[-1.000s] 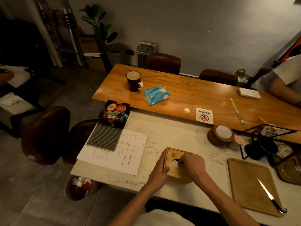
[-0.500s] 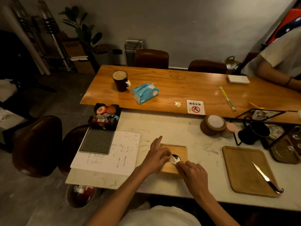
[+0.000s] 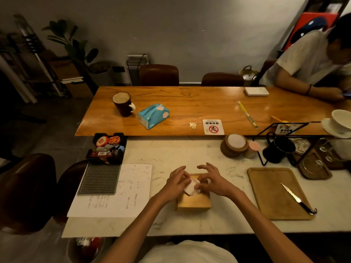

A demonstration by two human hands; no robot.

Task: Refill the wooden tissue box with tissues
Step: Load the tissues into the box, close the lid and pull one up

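Observation:
The wooden tissue box (image 3: 193,203) stands on the white marble counter in front of me. A white tissue (image 3: 191,187) sticks up out of its top opening. My left hand (image 3: 176,184) and my right hand (image 3: 212,182) are both over the top of the box, thumb and fingertips pinching the tissue from either side, other fingers spread. The hands hide the opening. A blue soft pack of tissues (image 3: 153,115) lies on the wooden table beyond.
A paper sheet (image 3: 121,194) and a grey mat (image 3: 99,178) lie left of the box. At the right, a knife (image 3: 297,199) rests on a wooden board (image 3: 273,190). Coasters (image 3: 234,145) and a black pitcher (image 3: 278,149) sit behind. Another person (image 3: 311,59) sits at far right.
My view has shifted closer over the box. The tissue has come further up out of the opening, and both hands now pinch it, where the left hand steadied the box before.

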